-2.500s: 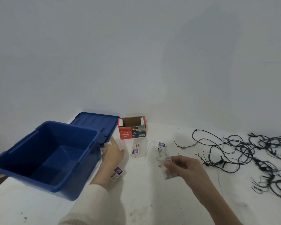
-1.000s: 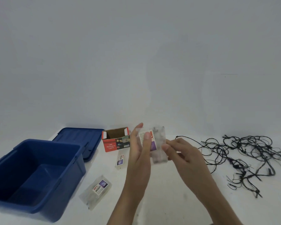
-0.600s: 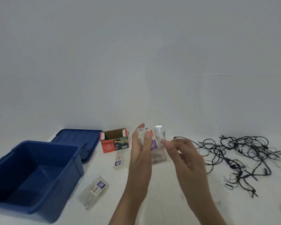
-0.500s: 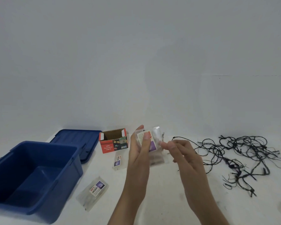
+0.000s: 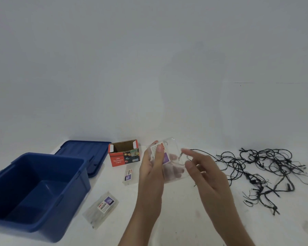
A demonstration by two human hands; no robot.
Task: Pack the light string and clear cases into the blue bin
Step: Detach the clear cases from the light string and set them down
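My left hand (image 5: 152, 173) holds a clear case (image 5: 174, 157) with a red, white and purple label upright above the table. My right hand (image 5: 205, 173) hovers just right of the case with fingers apart, touching or nearly touching its edge. Two more clear cases lie flat on the table: one (image 5: 101, 209) near the bin's front corner and one (image 5: 130, 175) below the cardboard box. The empty blue bin (image 5: 16, 226) stands at the left. A tangled black light string (image 5: 267, 170) sprawls at the right.
The bin's blue lid (image 5: 78, 150) lies flat behind the bin. A small open red cardboard box (image 5: 124, 156) of LED lights stands beside the lid. A plain wall rises behind the white table (image 5: 176, 215).
My right hand has let go of the held case and drawn slightly right with fingers spread. My left hand keeps the case raised. Earlier, my right hand lifted it from the table.
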